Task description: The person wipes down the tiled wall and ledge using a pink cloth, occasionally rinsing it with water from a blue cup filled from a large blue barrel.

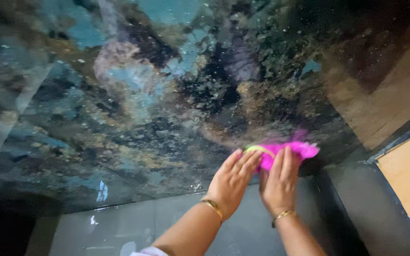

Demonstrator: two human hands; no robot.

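Head view, glossy marbled stone counter (119, 95), pink cloth (293, 151), grey floor (176, 223)

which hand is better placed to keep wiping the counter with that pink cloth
Probably the right hand: it lies on the pink cloth, covering it. The left hand only touches the cloth's near edge on the dark counter.

Both forearms enter from the lower edge, angled up and slightly toward each other, bare below a bit of pale sleeve at the left elbow. Left hand (232, 179) palm down, fingers (246, 160) straight and held together, pointing up-right. Right hand (278, 181) just beside it, palm down, fingers (286, 161) extended and close-set. Thumbs nearly touching. A gold bangle on each wrist.
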